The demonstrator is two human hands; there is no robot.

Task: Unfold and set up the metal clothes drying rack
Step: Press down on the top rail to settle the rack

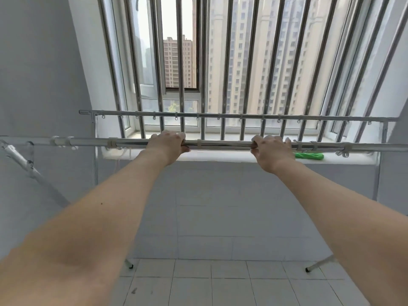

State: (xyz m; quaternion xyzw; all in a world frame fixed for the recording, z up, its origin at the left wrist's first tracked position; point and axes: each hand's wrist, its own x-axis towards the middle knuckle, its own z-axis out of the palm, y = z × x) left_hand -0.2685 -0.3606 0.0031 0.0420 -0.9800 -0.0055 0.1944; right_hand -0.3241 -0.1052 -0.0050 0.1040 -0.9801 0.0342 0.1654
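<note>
The metal drying rack stands open in front of a barred window. Its near top rail (220, 144) runs level across the view, with white clips along it. My left hand (169, 145) and my right hand (272, 149) both grip this rail from above, about a shoulder's width apart. A second rail (220, 115) with small hooks runs parallel behind it, close to the window bars. A slanted leg tube (33, 171) drops at the left. Two black-tipped feet (131, 266) (307, 270) rest on the tiled floor.
The window sill (242, 156) lies just behind the rack, with a green object (309, 155) on it at the right. Vertical steel bars (227, 62) cover the window. Grey walls close in at the left and right. White floor tiles (220, 283) spread below.
</note>
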